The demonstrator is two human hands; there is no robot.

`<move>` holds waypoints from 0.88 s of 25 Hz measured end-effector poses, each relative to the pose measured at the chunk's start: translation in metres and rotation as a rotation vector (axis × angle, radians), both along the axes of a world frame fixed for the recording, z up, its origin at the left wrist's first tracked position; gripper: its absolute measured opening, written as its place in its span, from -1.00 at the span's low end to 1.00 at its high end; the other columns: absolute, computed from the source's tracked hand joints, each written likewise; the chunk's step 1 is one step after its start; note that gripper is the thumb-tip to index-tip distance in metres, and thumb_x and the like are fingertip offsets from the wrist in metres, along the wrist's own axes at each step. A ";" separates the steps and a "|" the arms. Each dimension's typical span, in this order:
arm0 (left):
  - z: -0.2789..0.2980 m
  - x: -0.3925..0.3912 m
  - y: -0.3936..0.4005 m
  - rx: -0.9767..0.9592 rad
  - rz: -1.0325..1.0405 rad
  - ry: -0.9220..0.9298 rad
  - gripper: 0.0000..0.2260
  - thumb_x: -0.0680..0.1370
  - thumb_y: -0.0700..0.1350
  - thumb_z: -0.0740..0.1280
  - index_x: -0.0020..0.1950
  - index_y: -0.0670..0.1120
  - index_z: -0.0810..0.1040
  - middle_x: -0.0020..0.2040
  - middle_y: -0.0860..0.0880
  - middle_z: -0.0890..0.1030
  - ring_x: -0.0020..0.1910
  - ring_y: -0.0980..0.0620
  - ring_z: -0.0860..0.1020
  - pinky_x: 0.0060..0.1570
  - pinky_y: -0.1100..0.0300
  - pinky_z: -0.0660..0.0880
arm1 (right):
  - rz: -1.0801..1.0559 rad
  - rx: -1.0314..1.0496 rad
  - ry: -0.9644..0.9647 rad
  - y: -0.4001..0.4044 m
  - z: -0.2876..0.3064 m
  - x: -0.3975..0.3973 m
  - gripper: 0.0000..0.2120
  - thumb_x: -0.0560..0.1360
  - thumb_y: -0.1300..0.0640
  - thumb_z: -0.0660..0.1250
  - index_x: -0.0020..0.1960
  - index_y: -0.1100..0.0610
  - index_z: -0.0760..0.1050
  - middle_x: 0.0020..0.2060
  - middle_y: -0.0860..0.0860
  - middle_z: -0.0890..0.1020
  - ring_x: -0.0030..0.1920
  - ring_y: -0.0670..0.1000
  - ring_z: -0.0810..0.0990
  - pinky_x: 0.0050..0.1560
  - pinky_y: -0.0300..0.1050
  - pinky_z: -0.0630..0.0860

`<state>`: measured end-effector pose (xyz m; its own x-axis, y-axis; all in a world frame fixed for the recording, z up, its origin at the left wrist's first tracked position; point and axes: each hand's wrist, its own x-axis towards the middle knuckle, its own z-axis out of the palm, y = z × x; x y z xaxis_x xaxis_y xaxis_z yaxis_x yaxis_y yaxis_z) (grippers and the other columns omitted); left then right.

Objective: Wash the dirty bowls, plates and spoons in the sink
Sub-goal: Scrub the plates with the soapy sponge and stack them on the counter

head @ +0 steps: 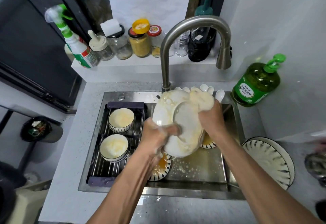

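Plate (178,126) tilted, left hand (158,135) gripping rim — sudsy

stainless steel sink (194,191), viewed from above. over the sink, the left hand (158,137) grips the lower rim of a sudsy white ceramic plate (178,126), held underside up and tilted; the right hand (210,117) presses a foamy yellowish cloth (202,98) against its upper edge. in the sink's left part, a dark metal draining rack (121,162) holds two soapy white bowls with dark patterned rims (114,147). behind the sink, white ceramic spoons (219,94); at its back right, a green pump bottle (255,82); right of it, a striped white plate (268,160).
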<state>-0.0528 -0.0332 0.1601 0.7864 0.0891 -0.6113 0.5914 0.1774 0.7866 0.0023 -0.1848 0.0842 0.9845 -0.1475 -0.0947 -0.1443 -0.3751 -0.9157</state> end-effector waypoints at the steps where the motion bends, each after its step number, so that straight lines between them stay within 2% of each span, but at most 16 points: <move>1: -0.003 0.002 0.002 0.020 -0.015 -0.007 -0.80 0.37 -0.49 0.40 -0.05 -0.33 0.59 -0.21 -0.14 0.64 -0.53 0.09 0.57 -0.66 0.32 0.40 | 0.006 -0.010 0.022 -0.001 -0.004 0.000 -0.58 0.45 0.34 0.34 0.29 0.18 0.52 0.17 0.00 0.58 0.24 0.08 0.54 0.30 0.02 0.48; 3: 0.002 -0.001 0.001 0.025 -0.042 0.002 -0.78 0.35 -0.49 0.42 -0.09 -0.26 0.57 -0.22 -0.10 0.63 -0.40 0.01 0.60 -0.63 0.30 0.43 | 0.010 -0.076 0.044 -0.009 -0.004 -0.004 -0.57 0.45 0.28 0.38 0.31 0.23 0.48 0.18 0.03 0.56 0.23 0.08 0.52 0.30 0.05 0.47; 6: -0.005 -0.001 0.005 0.057 -0.083 0.033 -0.71 0.33 -0.47 0.44 0.02 -0.30 0.57 -0.11 -0.15 0.66 -0.23 -0.14 0.62 -0.57 0.26 0.48 | 0.123 -0.046 -0.005 -0.006 0.003 -0.006 -0.59 0.43 0.34 0.42 0.27 0.27 0.50 0.13 -0.03 0.55 0.20 0.04 0.54 0.28 -0.10 0.46; 8: -0.006 0.007 0.021 0.030 -0.087 0.044 -0.74 0.34 -0.47 0.43 0.01 -0.33 0.57 -0.10 -0.21 0.65 -0.29 -0.14 0.60 -0.60 0.25 0.46 | 0.266 0.189 0.030 -0.014 0.001 -0.005 -0.52 0.44 0.41 0.43 0.34 0.27 0.46 0.23 0.04 0.58 0.25 0.04 0.56 0.29 -0.14 0.47; 9: -0.006 0.013 0.031 0.026 -0.088 -0.006 -0.77 0.35 -0.47 0.43 -0.02 -0.33 0.59 -0.13 -0.21 0.64 -0.34 -0.14 0.59 -0.60 0.23 0.47 | 0.279 0.307 0.037 -0.015 0.001 -0.003 -0.53 0.45 0.38 0.44 0.34 0.24 0.46 0.22 0.05 0.60 0.24 0.02 0.58 0.25 -0.11 0.51; 10: -0.008 0.014 0.032 0.027 -0.056 -0.031 -0.77 0.35 -0.45 0.46 -0.02 -0.30 0.60 -0.15 -0.22 0.66 -0.37 -0.15 0.60 -0.55 0.18 0.52 | 0.257 0.432 0.108 -0.012 0.003 -0.007 -0.61 0.46 0.35 0.44 0.27 0.21 0.50 0.14 0.04 0.64 0.16 -0.01 0.62 0.15 -0.10 0.56; 12: -0.014 0.000 0.015 0.054 0.140 -0.064 -0.68 0.33 -0.37 0.54 0.03 -0.18 0.61 -0.11 -0.18 0.70 -0.34 -0.11 0.65 -0.38 0.08 0.62 | 0.027 0.701 0.211 -0.003 -0.001 -0.023 -0.84 0.48 0.37 0.38 0.00 0.17 0.56 -0.14 0.01 0.67 -0.11 -0.04 0.65 -0.09 -0.11 0.57; 13: -0.020 -0.011 0.005 0.062 0.274 -0.099 -0.64 0.33 -0.36 0.55 0.05 -0.12 0.58 -0.10 -0.15 0.71 -0.32 -0.05 0.66 -0.36 0.11 0.62 | -0.124 0.704 0.187 0.005 -0.008 -0.030 -0.84 0.47 0.38 0.35 -0.07 0.13 0.56 -0.20 -0.01 0.66 -0.16 -0.04 0.63 -0.11 -0.11 0.54; 15: -0.022 -0.027 -0.019 0.033 0.416 -0.111 -0.61 0.34 -0.42 0.53 -0.01 -0.05 0.53 -0.12 -0.10 0.70 -0.28 0.03 0.67 -0.29 0.16 0.64 | -0.325 0.588 0.128 0.027 -0.015 -0.042 -0.83 0.47 0.27 0.31 0.00 0.09 0.59 -0.13 -0.04 0.69 -0.08 0.00 0.65 -0.07 -0.10 0.57; 16: -0.025 -0.032 -0.021 0.021 0.420 -0.114 -0.60 0.33 -0.45 0.52 -0.03 -0.04 0.52 -0.18 -0.06 0.71 -0.27 0.01 0.68 -0.25 0.14 0.65 | -0.371 0.537 0.112 0.034 -0.014 -0.044 -0.84 0.51 0.23 0.29 0.02 0.06 0.59 -0.13 -0.08 0.70 -0.04 0.00 0.65 -0.09 -0.20 0.57; 18: -0.018 -0.021 -0.008 0.058 0.339 -0.163 -0.59 0.30 -0.42 0.55 -0.05 -0.02 0.54 -0.26 -0.01 0.71 -0.32 -0.02 0.68 -0.36 0.15 0.63 | -0.399 0.362 0.038 0.040 -0.005 -0.034 -0.78 0.53 0.30 0.28 0.00 -0.01 0.55 -0.17 -0.17 0.63 -0.04 -0.03 0.62 -0.20 -0.48 0.46; 19: -0.015 -0.014 -0.001 0.047 0.298 -0.169 -0.60 0.29 -0.39 0.56 -0.04 -0.03 0.54 -0.27 0.00 0.71 -0.37 -0.03 0.67 -0.48 0.19 0.58 | -0.374 0.273 0.046 0.038 0.000 -0.030 -0.71 0.50 0.37 0.28 0.07 0.02 0.52 -0.10 -0.13 0.60 0.01 -0.03 0.61 -0.23 -0.54 0.42; 20: -0.011 -0.012 0.001 0.004 0.282 -0.174 -0.62 0.31 -0.39 0.54 -0.03 -0.04 0.55 -0.26 -0.03 0.71 -0.39 -0.05 0.65 -0.55 0.21 0.52 | -0.365 0.243 0.069 0.033 0.007 -0.028 -0.64 0.47 0.42 0.27 0.18 0.11 0.51 -0.01 -0.06 0.59 0.09 0.03 0.60 -0.21 -0.55 0.41; 22: -0.011 -0.009 0.001 -0.013 0.255 -0.139 -0.65 0.36 -0.39 0.51 -0.01 -0.05 0.55 -0.16 -0.09 0.72 -0.37 -0.08 0.64 -0.55 0.22 0.47 | -0.330 0.194 0.090 0.026 0.013 -0.020 -0.55 0.46 0.45 0.25 0.33 0.24 0.44 0.14 0.05 0.54 0.27 0.14 0.52 -0.04 -0.43 0.42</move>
